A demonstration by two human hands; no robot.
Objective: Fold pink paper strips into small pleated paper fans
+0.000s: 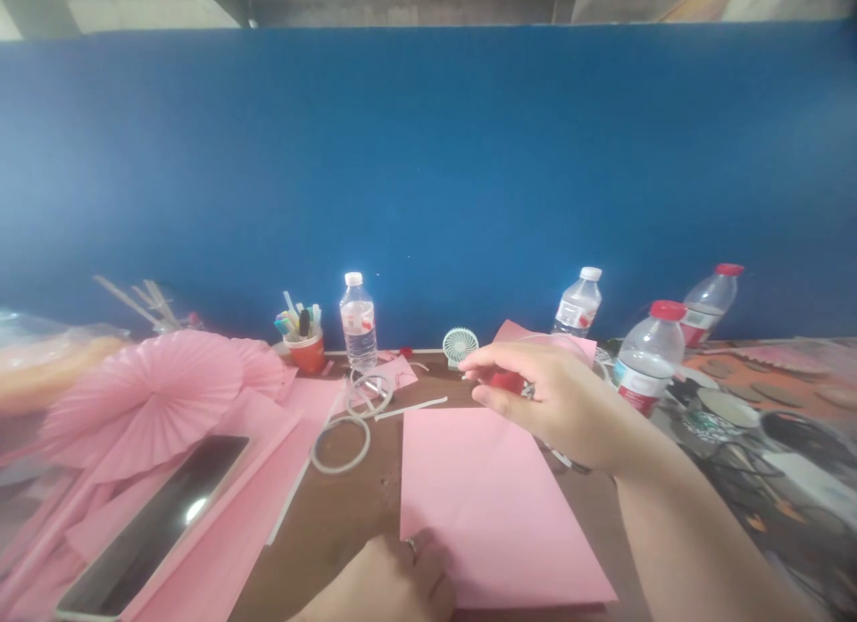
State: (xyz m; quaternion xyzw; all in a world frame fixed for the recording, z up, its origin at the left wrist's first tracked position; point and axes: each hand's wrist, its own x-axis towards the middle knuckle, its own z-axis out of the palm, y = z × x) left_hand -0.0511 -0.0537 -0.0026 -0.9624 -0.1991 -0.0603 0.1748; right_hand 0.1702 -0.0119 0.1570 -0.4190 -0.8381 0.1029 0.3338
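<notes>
A pink sheet of paper (486, 506) lies flat on the brown table in front of me. Over its lower left edge rests my left hand (395, 577), fingers curled, with a ring on one finger; what it holds, if anything, is hidden. Above the sheet's far right corner is my right hand (542, 385), its thumb and fingers apart. Behind these fingers a red object (507, 381) shows in part; I cannot tell whether the hand touches it. A small white fan (460, 346) stands just beyond the fingertips.
Pink folded fans (153, 399), pink sheets and a dark phone (161, 519) lie left. A pen cup (306, 352), a water bottle (359, 319) and white rings (340, 445) are beyond. Several bottles (649, 359), cables and round pieces crowd the right side. A blue partition (415, 176) rises behind.
</notes>
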